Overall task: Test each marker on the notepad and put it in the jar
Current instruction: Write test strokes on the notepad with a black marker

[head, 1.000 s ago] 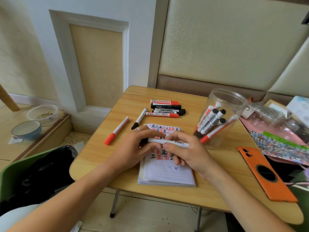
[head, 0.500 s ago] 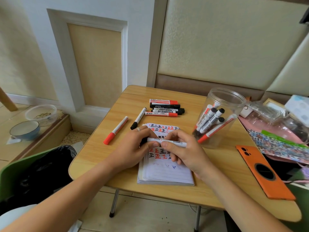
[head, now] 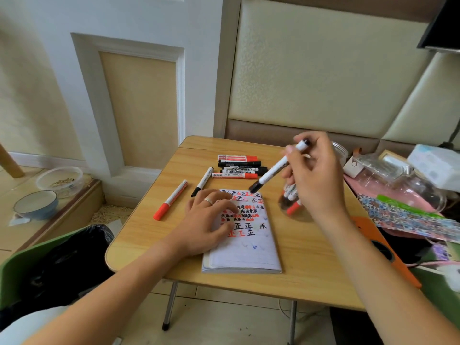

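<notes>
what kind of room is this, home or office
Most likely a home living space: a small folding wooden table against a padded cream wall panel, a blue ceramic bowl on the floor, and a bin with a black liner.

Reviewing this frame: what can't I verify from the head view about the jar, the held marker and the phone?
- Jar: mostly behind the right hand; marker count inside unreadable.
- Held marker: motion-blurred; label unreadable.
- Orange phone: partly under the right forearm and the patterned sheet.
- Notepad: left part hidden under the left hand.
</notes>
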A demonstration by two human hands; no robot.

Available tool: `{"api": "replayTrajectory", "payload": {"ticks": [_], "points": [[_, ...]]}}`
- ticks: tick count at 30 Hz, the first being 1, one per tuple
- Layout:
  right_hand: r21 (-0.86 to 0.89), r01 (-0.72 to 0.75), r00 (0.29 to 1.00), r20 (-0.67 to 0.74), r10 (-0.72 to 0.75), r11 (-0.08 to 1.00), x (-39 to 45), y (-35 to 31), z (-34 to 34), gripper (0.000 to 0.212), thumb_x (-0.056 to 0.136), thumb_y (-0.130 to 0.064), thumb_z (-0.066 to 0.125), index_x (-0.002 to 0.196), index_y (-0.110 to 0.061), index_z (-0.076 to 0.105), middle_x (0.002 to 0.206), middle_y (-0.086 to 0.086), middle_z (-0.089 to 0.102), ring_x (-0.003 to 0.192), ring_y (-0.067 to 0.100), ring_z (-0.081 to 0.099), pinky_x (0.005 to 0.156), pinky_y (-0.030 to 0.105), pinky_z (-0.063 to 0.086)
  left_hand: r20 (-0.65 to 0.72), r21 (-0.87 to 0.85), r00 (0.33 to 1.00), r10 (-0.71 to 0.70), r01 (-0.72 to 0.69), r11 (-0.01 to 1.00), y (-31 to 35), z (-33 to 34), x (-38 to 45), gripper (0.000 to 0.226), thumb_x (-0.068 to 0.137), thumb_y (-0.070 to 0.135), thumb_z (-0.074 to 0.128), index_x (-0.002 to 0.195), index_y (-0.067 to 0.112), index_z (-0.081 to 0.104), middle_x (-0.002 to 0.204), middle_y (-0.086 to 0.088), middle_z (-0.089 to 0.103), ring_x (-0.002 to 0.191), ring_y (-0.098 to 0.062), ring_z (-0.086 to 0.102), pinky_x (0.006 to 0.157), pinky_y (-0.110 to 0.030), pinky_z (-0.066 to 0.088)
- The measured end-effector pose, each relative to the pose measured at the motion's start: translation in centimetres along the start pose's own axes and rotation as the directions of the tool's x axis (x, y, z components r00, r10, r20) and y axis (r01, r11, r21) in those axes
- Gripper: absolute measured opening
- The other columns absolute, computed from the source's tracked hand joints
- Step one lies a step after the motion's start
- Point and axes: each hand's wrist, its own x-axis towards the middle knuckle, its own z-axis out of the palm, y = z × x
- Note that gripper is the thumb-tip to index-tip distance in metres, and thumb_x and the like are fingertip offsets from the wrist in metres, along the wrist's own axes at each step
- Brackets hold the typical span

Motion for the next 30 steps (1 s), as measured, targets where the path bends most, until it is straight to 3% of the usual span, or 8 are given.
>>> {"api": "replayTrajectory", "payload": {"ticks": [5, 11, 12, 15, 21, 26, 28, 30], "points": [[-0.265, 0.207, 0.944, -0.197, -0.263, 0.942, 3.9, -1.6, -4.0, 0.018, 0.101, -0.026, 0.057, 0.113, -0.014, 0.052, 0.088, 0.006, 0.069, 0.067, 0.02, 0.07, 0.065, 0.049, 0.057, 0.035, 0.012, 0.999, -0.031, 0.03, 0.999, -0.3, 0.3, 0.1, 0.038, 0.096, 0.058, 0.037, 0.123, 0.043, 0.059, 0.148, 0.022, 0.045, 0.148, -0.001, 0.018, 0.12, -0.047, 0.011], [-0.465, 0.335, 0.867, -0.189, -0.462, 0.819, 5.6, -1.6, -5.8, 0.019, 0.104, -0.016, 0.049, 0.116, -0.002, 0.051, 0.085, 0.013, 0.061, 0.068, 0.026, 0.062, 0.063, 0.019, 0.043, 0.082, 0.012, 0.996, -0.017, 0.016, 1.0, 0.0, 0.3, 0.1, 0.031, 0.096, 0.049, 0.05, 0.124, 0.04, 0.056, 0.152, 0.012, 0.044, 0.15, -0.007, 0.023, 0.122, -0.043, 0.021], [-0.488, 0.333, 0.862, -0.189, -0.47, 0.807, 5.6, -1.5, -5.8, 0.018, 0.104, -0.015, 0.049, 0.116, -0.002, 0.053, 0.088, 0.012, 0.061, 0.071, 0.025, 0.06, 0.063, 0.019, 0.039, 0.081, 0.0, 0.997, -0.013, 0.013, 1.0, 0.2, 0.2, 0.1, 0.029, 0.096, 0.045, 0.053, 0.125, 0.038, 0.056, 0.152, 0.01, 0.044, 0.149, -0.008, 0.025, 0.121, -0.039, 0.023], [-0.582, 0.254, 0.906, -0.138, -0.401, 0.773, 5.6, -0.6, -5.7, 0.014, 0.103, -0.012, 0.051, 0.115, -0.004, 0.054, 0.093, 0.012, 0.061, 0.077, 0.029, 0.058, 0.064, 0.029, 0.033, 0.084, -0.016, 0.996, -0.013, 0.014, 1.0, 0.6, -0.1, 0.0, 0.028, 0.098, 0.039, 0.057, 0.126, 0.034, 0.058, 0.15, 0.009, 0.044, 0.143, -0.008, 0.031, 0.112, -0.022, 0.024], [-0.708, 0.142, 0.973, -0.028, -0.229, 0.691, 6.1, 0.1, -5.6, 0.018, 0.105, -0.014, 0.049, 0.121, -0.008, 0.045, 0.078, 0.009, 0.057, 0.068, 0.034, 0.054, 0.059, 0.036, 0.036, 0.086, -0.006, 0.996, -0.009, 0.009, 1.0, 0.8, -0.3, 0.0, 0.026, 0.098, 0.034, 0.058, 0.124, 0.031, 0.058, 0.144, 0.008, 0.049, 0.135, -0.007, 0.04, 0.105, -0.012, 0.025], [-0.742, 0.146, 0.978, 0.006, -0.211, 0.655, 6.6, -0.3, -5.5, 0.014, 0.103, -0.015, 0.056, 0.115, -0.011, 0.05, 0.085, 0.008, 0.06, 0.073, 0.03, 0.055, 0.061, 0.036, 0.042, 0.111, 0.0, 0.994, -0.02, 0.02, 1.0, 1.0, -0.3, 0.1, 0.027, 0.097, 0.038, 0.056, 0.124, 0.033, 0.056, 0.145, 0.007, 0.048, 0.135, -0.01, 0.042, 0.11, -0.027, 0.031], [-0.756, 0.114, 0.993, 0.059, -0.107, 0.644, 6.6, 0.5, -5.3, 0.01, 0.104, -0.02, 0.053, 0.108, -0.011, 0.056, 0.088, 0.007, 0.06, 0.076, 0.029, 0.056, 0.063, 0.034, 0.042, 0.115, 0.003, 0.993, -0.02, 0.02, 1.0, 1.0, -0.4, 0.0, 0.027, 0.097, 0.038, 0.056, 0.124, 0.033, 0.056, 0.145, 0.007, 0.049, 0.134, -0.011, 0.043, 0.111, -0.029, 0.032], [-0.803, 0.091, 0.986, 0.154, 0.059, 0.589, 6.3, 1.1, -5.0, 0.031, 0.109, -0.031, 0.042, 0.103, -0.01, 0.065, 0.091, 0.01, 0.066, 0.081, 0.031, 0.061, 0.071, 0.037, 0.048, 0.11, 0.006, 0.994, -0.012, 0.012, 1.0, 1.1, -0.4, 0.0, 0.028, 0.098, 0.037, 0.056, 0.125, 0.032, 0.056, 0.144, 0.007, 0.05, 0.133, -0.011, 0.043, 0.111, -0.03, 0.032]]}}
